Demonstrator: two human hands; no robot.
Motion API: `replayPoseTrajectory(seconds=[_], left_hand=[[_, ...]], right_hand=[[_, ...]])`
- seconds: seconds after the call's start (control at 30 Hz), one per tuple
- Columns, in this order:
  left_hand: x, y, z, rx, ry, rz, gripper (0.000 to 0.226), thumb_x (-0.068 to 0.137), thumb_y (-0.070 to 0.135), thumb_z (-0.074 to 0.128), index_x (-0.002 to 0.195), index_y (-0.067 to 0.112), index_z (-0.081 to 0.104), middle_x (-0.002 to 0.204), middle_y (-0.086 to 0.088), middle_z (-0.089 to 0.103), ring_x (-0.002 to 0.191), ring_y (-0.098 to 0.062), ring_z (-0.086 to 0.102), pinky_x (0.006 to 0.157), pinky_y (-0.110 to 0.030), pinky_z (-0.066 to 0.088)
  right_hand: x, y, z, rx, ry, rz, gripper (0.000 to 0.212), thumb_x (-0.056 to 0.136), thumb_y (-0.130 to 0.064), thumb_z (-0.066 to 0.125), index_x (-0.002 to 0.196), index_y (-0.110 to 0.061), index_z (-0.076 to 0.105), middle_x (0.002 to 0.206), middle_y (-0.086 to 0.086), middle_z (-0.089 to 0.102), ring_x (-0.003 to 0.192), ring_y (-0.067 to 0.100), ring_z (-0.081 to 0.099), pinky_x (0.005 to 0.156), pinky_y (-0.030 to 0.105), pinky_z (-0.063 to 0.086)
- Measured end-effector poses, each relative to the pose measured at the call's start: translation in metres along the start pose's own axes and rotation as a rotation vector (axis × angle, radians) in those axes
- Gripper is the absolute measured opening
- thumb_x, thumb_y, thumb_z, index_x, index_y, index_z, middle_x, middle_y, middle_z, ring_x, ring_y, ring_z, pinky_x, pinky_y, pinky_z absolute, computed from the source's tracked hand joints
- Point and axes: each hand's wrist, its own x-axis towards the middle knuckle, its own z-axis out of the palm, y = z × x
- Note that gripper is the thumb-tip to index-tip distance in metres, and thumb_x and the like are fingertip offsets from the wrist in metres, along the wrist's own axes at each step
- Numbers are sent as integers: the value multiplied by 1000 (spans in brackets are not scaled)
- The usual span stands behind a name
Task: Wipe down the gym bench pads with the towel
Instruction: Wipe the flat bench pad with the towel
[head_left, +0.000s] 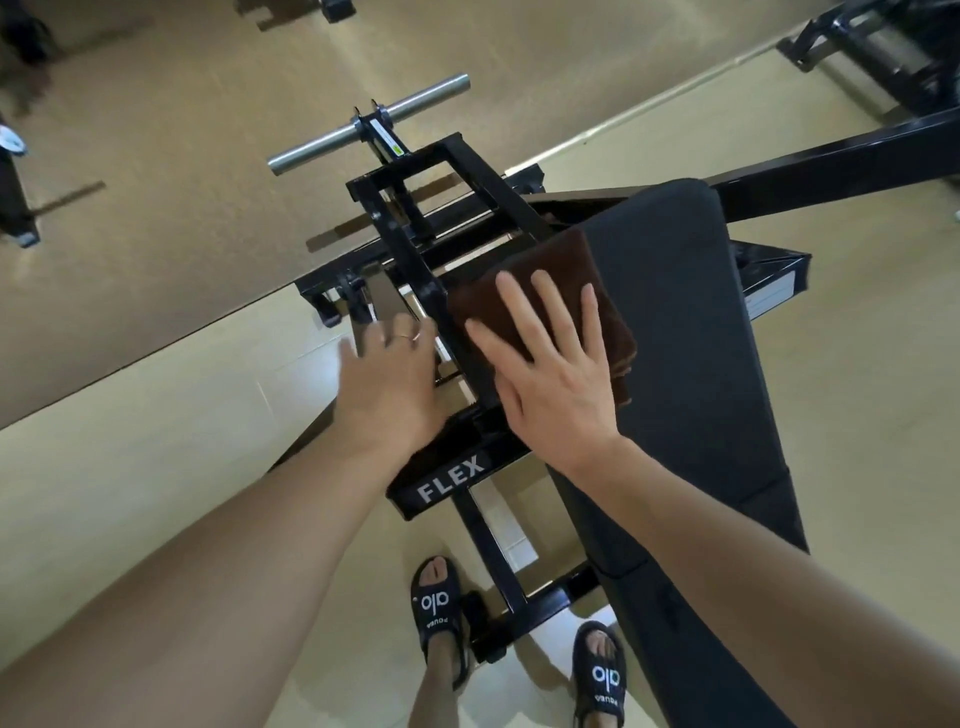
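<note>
My right hand (550, 374) lay flat, fingers spread, pressing the brown towel (540, 306) on the bench pad (691, 322) by its left edge. My left hand (389, 384) reached forward over the black frame (415, 249), its grip loose, empty.

The folded brown towel (550, 306) is soft, napped cloth. The long black bench pad (691, 332) looks like matt, smooth upholstery. The black frame (415, 244) is glossy painted metal, its silver bar (415, 106) brushed steel. The beige floor (130, 467) shines faintly.
</note>
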Motion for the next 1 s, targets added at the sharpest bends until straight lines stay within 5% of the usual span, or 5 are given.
replayPoseTrajectory(seconds=[0.07,0.17,0.47,0.77,1.0], left_hand=[[-2,-9,-5,27,-99,-128,65,98,45,61,144,8,35,133,-17,56,116,-35,60,78,-38,41],[3,-10,-2,63,-113,-154,61,101,40,61,140,2,36,122,-19,59,88,-31,56,70,-36,35],[11,-5,10,73,-63,-184,59,103,39,57,144,3,35,123,-19,60,103,-34,66,69,-36,40],[9,-8,9,62,-19,-147,60,103,39,57,142,0,35,123,-21,59,102,-37,64,69,-37,36],[8,-6,9,13,2,-172,54,105,50,46,136,5,44,120,-20,60,104,-39,64,70,-39,38]], right_hand=[[-35,-2,9,-17,-40,-29,61,96,-23,66,153,-31,47,173,5,17,160,35,13,128,64,5],[-80,0,19,-66,-108,-45,76,89,-20,74,157,-30,41,175,1,8,162,32,3,129,61,-3],[79,-16,-11,-61,-44,-68,32,100,-24,53,125,-20,71,154,8,52,145,31,44,127,57,20],[-104,0,26,-144,-123,-117,71,83,-13,74,151,-21,55,171,1,20,162,28,1,131,56,6],[11,-11,0,17,28,-82,55,98,-15,59,153,-21,52,171,8,28,160,34,18,131,55,9]])
